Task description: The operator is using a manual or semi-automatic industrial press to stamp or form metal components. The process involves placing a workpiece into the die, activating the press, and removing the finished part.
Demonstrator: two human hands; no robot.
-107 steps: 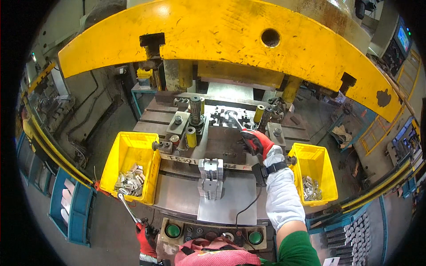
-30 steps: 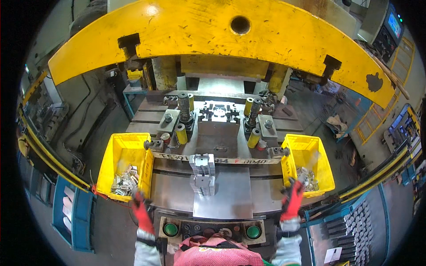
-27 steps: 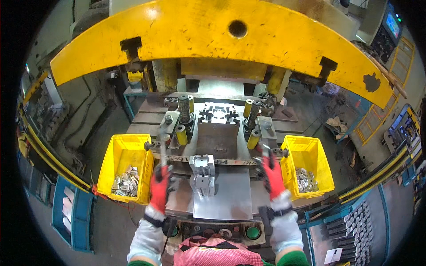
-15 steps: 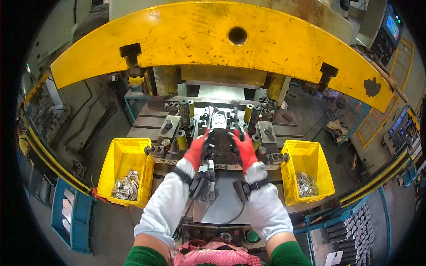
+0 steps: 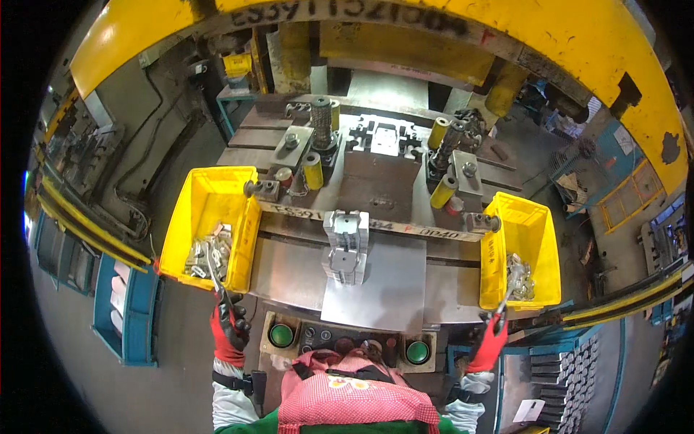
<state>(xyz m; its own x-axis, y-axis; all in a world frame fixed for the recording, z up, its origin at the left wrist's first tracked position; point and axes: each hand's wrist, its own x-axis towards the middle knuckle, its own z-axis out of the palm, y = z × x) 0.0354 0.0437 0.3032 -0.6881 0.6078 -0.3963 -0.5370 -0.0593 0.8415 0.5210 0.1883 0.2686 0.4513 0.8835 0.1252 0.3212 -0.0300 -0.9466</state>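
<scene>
My left hand (image 5: 231, 329), in a red and black glove, is closed on a slim silvery metal tool (image 5: 214, 269). Its tip reaches over the front rim of the left yellow bin (image 5: 173, 249), which holds small silvery metal pieces (image 5: 210, 249). On the other side, my right hand (image 5: 491, 341), gloved alike, grips a similar slim metal tool (image 5: 503, 304) at the front of the right yellow bin (image 5: 538, 235). More metal pieces (image 5: 519, 277) lie in that bin. Whether either tool pinches a piece is too small to tell.
A stack of formed metal parts (image 5: 347, 246) stands on a flat metal sheet (image 5: 394, 289). Behind is the press die (image 5: 383, 177) with its posts, under the yellow press beam (image 5: 549, 36). Green push buttons (image 5: 281, 335) sit in front of me. A rack of dark parts (image 5: 567, 383) stands right.
Both hands have drawn back from the die and moved apart, left to the left bin and right to the right bin. The view has shifted, now showing the parts stack fully.
</scene>
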